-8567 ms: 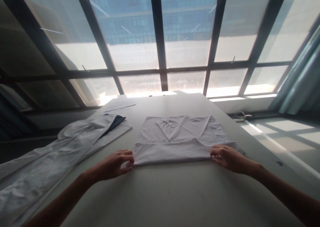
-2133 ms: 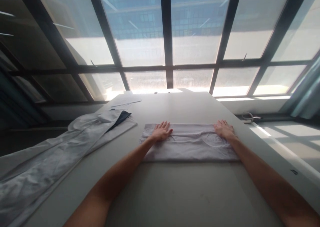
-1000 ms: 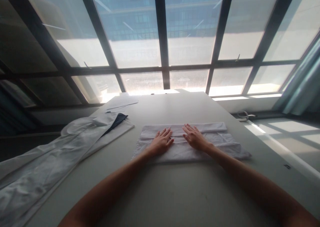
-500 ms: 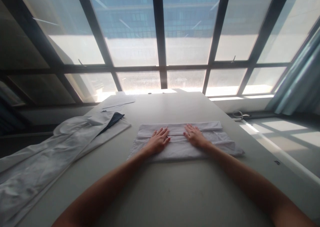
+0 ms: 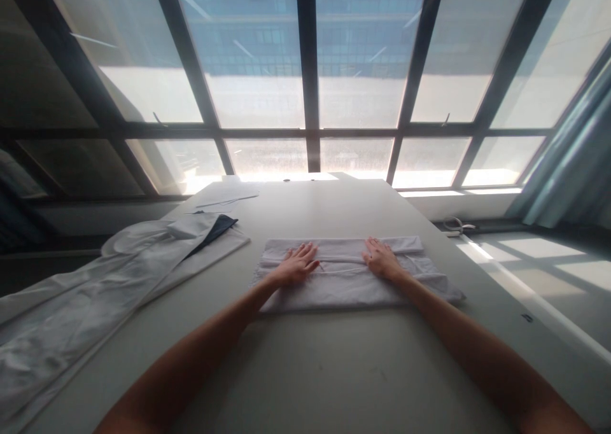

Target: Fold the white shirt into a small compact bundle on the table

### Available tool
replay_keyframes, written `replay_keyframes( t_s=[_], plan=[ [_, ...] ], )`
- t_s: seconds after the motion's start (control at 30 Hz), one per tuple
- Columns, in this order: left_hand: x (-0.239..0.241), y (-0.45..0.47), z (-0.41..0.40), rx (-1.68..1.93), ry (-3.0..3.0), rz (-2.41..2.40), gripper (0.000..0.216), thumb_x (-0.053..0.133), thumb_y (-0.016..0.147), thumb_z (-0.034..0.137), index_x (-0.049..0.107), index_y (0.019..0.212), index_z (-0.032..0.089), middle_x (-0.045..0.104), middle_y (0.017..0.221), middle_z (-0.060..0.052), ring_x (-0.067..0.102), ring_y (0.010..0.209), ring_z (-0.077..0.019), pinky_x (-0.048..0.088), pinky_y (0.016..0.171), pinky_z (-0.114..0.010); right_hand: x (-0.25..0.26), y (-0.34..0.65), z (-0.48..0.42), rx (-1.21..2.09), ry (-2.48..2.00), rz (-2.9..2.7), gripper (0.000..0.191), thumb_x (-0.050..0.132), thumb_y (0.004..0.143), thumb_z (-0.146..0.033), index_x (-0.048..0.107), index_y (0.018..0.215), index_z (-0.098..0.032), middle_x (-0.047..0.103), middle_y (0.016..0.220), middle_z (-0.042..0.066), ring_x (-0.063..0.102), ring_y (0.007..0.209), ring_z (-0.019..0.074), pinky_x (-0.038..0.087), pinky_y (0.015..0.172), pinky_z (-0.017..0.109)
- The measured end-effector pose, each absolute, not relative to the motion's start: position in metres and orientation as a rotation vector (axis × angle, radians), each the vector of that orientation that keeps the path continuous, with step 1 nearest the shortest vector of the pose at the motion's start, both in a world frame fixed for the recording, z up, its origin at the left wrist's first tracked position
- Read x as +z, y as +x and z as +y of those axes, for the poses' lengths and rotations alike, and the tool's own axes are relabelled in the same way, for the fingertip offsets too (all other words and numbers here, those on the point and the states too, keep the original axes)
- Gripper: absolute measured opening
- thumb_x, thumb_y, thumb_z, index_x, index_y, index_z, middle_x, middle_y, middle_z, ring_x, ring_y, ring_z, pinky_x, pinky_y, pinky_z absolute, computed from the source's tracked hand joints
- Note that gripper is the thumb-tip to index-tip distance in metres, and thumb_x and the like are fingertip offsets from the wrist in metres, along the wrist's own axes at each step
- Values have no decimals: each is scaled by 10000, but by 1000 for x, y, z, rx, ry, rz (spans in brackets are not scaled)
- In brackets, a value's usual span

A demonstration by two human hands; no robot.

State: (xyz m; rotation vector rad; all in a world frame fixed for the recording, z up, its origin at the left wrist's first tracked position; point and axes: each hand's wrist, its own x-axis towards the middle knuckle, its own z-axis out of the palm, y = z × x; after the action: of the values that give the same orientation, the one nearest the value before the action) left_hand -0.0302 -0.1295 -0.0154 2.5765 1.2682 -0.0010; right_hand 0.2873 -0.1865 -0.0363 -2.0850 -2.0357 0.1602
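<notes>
A folded white cloth [image 5: 341, 286] lies flat on the white table in front of me, with creases running across it and a ragged left edge. My left hand [image 5: 296, 265] rests palm down on its left part, fingers spread. On its right part lies my right hand [image 5: 380, 259], also palm down with the fingers stretched forward. Neither hand grips the fabric. A pale drawstring or thin cord seems to run across the cloth between the hands.
More white fabric [image 5: 119, 281] with a dark patch [image 5: 214, 233] is heaped along the table's left side. Thin sheets [image 5: 224, 198] lie farther back. The table [image 5: 329, 208] reaches toward large windows. A blue curtain [image 5: 568, 160] hangs at the right.
My hands have slid apart over the cloth, the left slightly to the left and the right to the right. The cloth's right and left edges stay in nearly the same place.
</notes>
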Motion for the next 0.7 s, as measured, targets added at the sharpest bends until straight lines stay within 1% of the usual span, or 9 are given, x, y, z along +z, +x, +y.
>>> replay_keyframes(
  t_s=[0.1, 0.23, 0.33, 0.4, 0.5, 0.57, 0.63, 0.7],
  plan=[
    [-11, -56, -105, -44, 2488, 1513, 693, 202, 1087, 539, 248, 1672, 171, 120, 1741, -118, 76, 1616, -306, 102, 1260, -625, -37, 288, -186, 131, -2090, -2027, 588, 388, 1058, -335, 429, 1594, -95, 364, 1658, 186, 306, 1554, 285, 214, 1268, 522],
    [-12, -86, -86, -42, 2392, 1812, 727, 204, 1080, 540, 228, 1673, 120, 100, 1740, -138, 69, 1616, -318, 114, 1257, -637, -37, 286, -187, 111, -2096, -2013, 577, 398, 1057, -335, 447, 1589, -116, 376, 1657, 171, 308, 1553, 280, 212, 1272, 501],
    [-14, -94, -84, -46, 2372, 1845, 725, 204, 1079, 541, 240, 1671, 126, 115, 1738, -139, 93, 1611, -342, 140, 1247, -659, -36, 286, -188, 119, -2096, -1998, 572, 396, 1054, -327, 456, 1584, -121, 380, 1657, 161, 305, 1554, 282, 206, 1275, 496],
    [-15, -94, -83, -34, 2382, 1843, 716, 206, 1079, 544, 258, 1668, 140, 133, 1737, -138, 108, 1606, -365, 143, 1230, -697, -36, 286, -188, 134, -2086, -1998, 574, 391, 1054, -320, 451, 1582, -106, 377, 1659, 164, 303, 1554, 283, 201, 1275, 501],
    [-12, -94, -80, -28, 2401, 1838, 666, 221, 1083, 536, 336, 1645, 196, 191, 1730, -142, 132, 1595, -406, 97, 1185, -782, -37, 286, -188, 141, -2071, -1991, 573, 389, 1054, -315, 447, 1579, -92, 376, 1658, 169, 306, 1552, 281, 196, 1276, 504],
    [-6, -93, -80, -21, 2400, 1861, 638, 236, 1085, 535, 396, 1616, 219, 235, 1718, -158, 150, 1586, -432, 72, 1157, -816, -41, 286, -188, 137, -2095, -1947, 570, 393, 1058, -331, 455, 1573, -94, 375, 1658, 178, 308, 1551, 292, 200, 1270, 518],
    [5, -86, -85, 14, 2419, 1881, 633, 253, 1087, 535, 410, 1606, 207, 245, 1714, -173, 145, 1585, -437, 69, 1155, -816, -45, 287, -187, 128, -2140, -1884, 569, 390, 1067, -363, 470, 1560, -91, 378, 1652, 197, 307, 1549, 312, 203, 1262, 544],
    [18, -72, -96, 58, 2472, 1835, 637, 280, 1089, 530, 388, 1614, 185, 240, 1715, -176, 136, 1591, -421, 72, 1177, -787, -48, 292, -185, 119, -2176, -1828, 559, 381, 1075, -382, 500, 1532, -81, 399, 1635, 218, 312, 1545, 329, 207, 1252, 562]
  ],
)
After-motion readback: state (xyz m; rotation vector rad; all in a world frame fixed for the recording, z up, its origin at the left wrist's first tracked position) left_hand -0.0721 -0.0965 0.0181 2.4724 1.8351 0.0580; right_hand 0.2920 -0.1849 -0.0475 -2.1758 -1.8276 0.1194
